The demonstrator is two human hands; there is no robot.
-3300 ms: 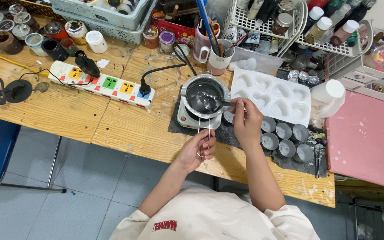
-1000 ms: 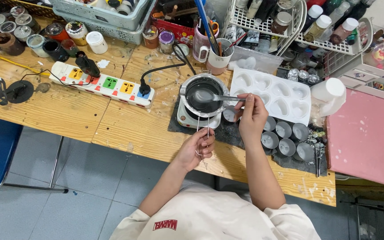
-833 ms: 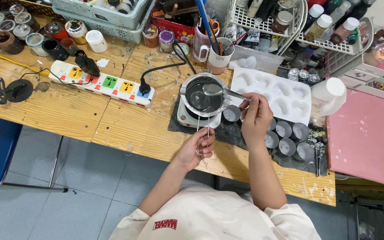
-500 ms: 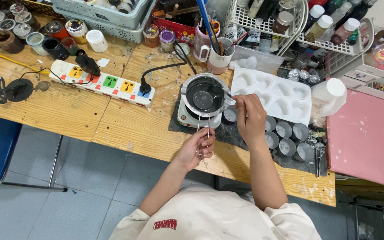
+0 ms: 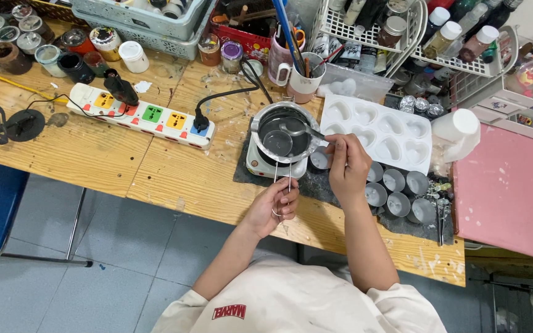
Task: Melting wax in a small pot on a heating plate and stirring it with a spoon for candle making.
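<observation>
I hold the metal spoon (image 5: 297, 131) by the end of its handle, pinched in the fingertips of my right hand (image 5: 348, 168); its bowl hangs over the dark liquid in the melting pot (image 5: 282, 140), which sits on a small white heater (image 5: 260, 165). My left hand (image 5: 276, 208) is closed around the pot's wire handle (image 5: 282, 180) at its looped end. The spoon looks rigid and light. I judge the pot hot and its contents liable to spill, so I grip only the wire handle.
</observation>
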